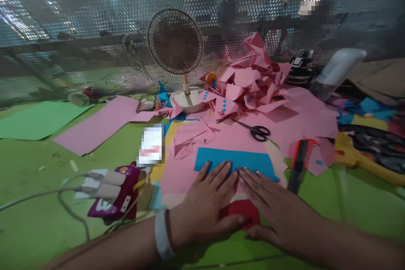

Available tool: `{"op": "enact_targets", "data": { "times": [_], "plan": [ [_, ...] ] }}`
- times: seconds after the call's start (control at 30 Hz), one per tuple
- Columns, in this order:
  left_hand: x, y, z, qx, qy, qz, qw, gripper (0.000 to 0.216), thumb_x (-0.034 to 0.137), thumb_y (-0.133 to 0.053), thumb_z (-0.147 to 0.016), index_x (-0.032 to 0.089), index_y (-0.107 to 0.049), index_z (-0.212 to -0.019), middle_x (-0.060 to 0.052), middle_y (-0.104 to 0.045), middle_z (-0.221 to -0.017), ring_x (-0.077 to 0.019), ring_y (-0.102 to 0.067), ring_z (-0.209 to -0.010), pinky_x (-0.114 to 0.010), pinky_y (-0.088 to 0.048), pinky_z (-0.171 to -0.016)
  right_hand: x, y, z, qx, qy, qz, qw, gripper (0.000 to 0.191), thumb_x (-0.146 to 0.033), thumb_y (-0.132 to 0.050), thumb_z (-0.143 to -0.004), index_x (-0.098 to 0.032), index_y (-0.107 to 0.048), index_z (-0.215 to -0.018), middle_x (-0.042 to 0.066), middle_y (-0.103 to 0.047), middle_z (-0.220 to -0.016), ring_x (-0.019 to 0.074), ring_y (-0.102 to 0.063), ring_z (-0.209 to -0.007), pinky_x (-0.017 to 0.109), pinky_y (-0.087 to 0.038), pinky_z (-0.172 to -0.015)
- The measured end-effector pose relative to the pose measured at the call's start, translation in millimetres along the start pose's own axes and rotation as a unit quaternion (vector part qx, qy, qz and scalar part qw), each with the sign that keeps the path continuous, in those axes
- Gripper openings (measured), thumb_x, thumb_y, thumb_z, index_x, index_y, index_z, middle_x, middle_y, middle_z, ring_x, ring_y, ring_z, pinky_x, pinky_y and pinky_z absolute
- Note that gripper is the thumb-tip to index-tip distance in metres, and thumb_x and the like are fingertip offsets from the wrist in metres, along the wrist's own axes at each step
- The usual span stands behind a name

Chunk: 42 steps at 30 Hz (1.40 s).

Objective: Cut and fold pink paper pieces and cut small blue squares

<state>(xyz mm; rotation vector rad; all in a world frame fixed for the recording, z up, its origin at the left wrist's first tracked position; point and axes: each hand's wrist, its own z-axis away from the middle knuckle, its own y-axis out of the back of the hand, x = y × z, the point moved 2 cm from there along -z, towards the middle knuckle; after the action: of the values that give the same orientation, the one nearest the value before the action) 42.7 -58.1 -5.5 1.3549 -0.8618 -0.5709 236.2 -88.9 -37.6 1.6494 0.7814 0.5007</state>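
A folded strip of blue paper (234, 157) lies crosswise on a stack of pink paper sheets (177, 177). My left hand (210, 198) rests flat with its fingertips on the strip's lower left part. Flat against the strip's right part are the fingers of my right hand (272, 202), and the two hands nearly meet at the middle. Below my palms shows a piece of red paper (240, 213), partly covered. Just beyond the strip are a creased pink paper piece (193, 135) and black-handled scissors (257, 131).
A heap of folded pink paper shapes (249, 80) stands beyond the stack, beside a small fan (175, 42). On the left are a phone (151, 145) and a purple power strip (122, 194) with plugs and cables. A cutter knife (299, 164) and a yellow-handled tool (351, 154) lie right.
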Motion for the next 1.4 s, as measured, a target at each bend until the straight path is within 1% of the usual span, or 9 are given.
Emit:
{"op": "enact_targets", "data": {
  "times": [0.2,0.43,0.63,0.83,1.03,1.17,1.27,1.33,1.4],
  "plan": [
    [-1,3,0,-0.002,-0.009,0.005,1.0,0.077,0.067,-0.028,-0.083,0.018,-0.017,-0.142,-0.011,-0.022,-0.147,-0.0264,-0.013,-0.136,-0.05,-0.01,-0.109,0,-1,1,0.013,0.016,0.029,0.999,0.082,-0.064,-0.041,-0.08,-0.003,-0.036,-0.135,0.022,-0.035,-0.139,0.0324,-0.032,-0.129,0.045,-0.034,-0.102],
    [-5,9,-2,-0.015,-0.023,0.018,0.999,0.08,0.069,-0.027,-0.081,0.018,-0.018,-0.142,-0.011,-0.023,-0.147,-0.0249,-0.013,-0.136,-0.048,-0.009,-0.11,0,0,1,-0.002,0.006,0.005,1.0,0.082,-0.063,-0.041,-0.081,-0.005,-0.032,-0.138,0.02,-0.032,-0.141,0.0315,-0.027,-0.132,0.045,-0.03,-0.105],
    [-9,7,-1,-0.001,-0.031,0.013,0.999,0.083,0.071,-0.03,-0.079,0.021,-0.017,-0.143,-0.01,-0.022,-0.147,-0.0266,-0.014,-0.136,-0.048,-0.012,-0.109,2,10,-1,-0.063,-0.011,-0.033,0.997,0.088,-0.069,-0.038,-0.078,-0.006,-0.028,-0.139,0.02,-0.027,-0.143,0.0316,-0.024,-0.133,0.045,-0.028,-0.106],
    [-9,5,-2,-0.003,-0.035,-0.012,0.999,0.081,0.07,-0.029,-0.08,0.02,-0.019,-0.142,-0.011,-0.024,-0.146,-0.0269,-0.014,-0.136,-0.048,-0.013,-0.108,6,22,9,-0.127,-0.036,-0.052,0.99,0.085,-0.065,-0.039,-0.08,-0.008,-0.025,-0.141,0.018,-0.02,-0.146,0.0303,-0.021,-0.134,0.044,-0.024,-0.108],
    [-10,7,0,-0.009,-0.031,-0.017,0.999,0.08,0.071,-0.028,-0.08,0.022,-0.017,-0.143,-0.01,-0.021,-0.147,-0.0273,-0.014,-0.136,-0.049,-0.013,-0.108,9,21,30,-0.105,-0.057,-0.022,0.993,0.084,-0.063,-0.041,-0.081,-0.01,-0.017,-0.142,0.016,-0.016,-0.147,0.0285,-0.017,-0.135,0.045,-0.025,-0.108],
    [-18,10,7,-0.016,-0.006,-0.025,1.0,0.078,0.071,-0.027,-0.08,0.026,-0.017,-0.142,-0.008,-0.018,-0.148,-0.0282,-0.013,-0.136,-0.051,-0.01,-0.107,10,20,42,-0.113,-0.076,0.001,0.991,0.083,-0.062,-0.04,-0.082,-0.01,-0.015,-0.143,0.015,-0.016,-0.147,0.0276,-0.017,-0.135,0.044,-0.026,-0.108],
    [-25,12,16,-0.026,0.011,-0.037,0.999,0.079,0.071,-0.026,-0.08,0.025,-0.014,-0.143,-0.008,-0.018,-0.148,-0.029,-0.011,-0.136,-0.051,-0.008,-0.107,11,19,47,-0.107,-0.08,0.013,0.991,0.082,-0.061,-0.039,-0.083,-0.012,-0.012,-0.143,0.013,-0.014,-0.148,0.0265,-0.017,-0.136,0.043,-0.024,-0.11],
    [-28,13,22,-0.033,0.021,-0.045,0.998,0.08,0.071,-0.024,-0.08,0.023,-0.012,-0.143,-0.009,-0.017,-0.148,-0.0296,-0.01,-0.136,-0.051,-0.007,-0.107,13,19,47,-0.104,-0.084,0.012,0.991,0.081,-0.061,-0.039,-0.083,-0.013,-0.013,-0.143,0.012,-0.015,-0.148,0.0257,-0.018,-0.135,0.042,-0.023,-0.11],
    [-30,14,27,-0.038,0.037,-0.055,0.997,0.081,0.071,-0.022,-0.08,0.021,-0.012,-0.144,-0.01,-0.014,-0.148,-0.0305,-0.011,-0.136,-0.051,-0.007,-0.107,15,20,42,-0.106,-0.093,0.007,0.99,0.08,-0.063,-0.038,-0.083,-0.012,-0.018,-0.142,0.013,-0.019,-0.147,0.0261,-0.021,-0.134,0.042,-0.024,-0.11]
  ]
}}
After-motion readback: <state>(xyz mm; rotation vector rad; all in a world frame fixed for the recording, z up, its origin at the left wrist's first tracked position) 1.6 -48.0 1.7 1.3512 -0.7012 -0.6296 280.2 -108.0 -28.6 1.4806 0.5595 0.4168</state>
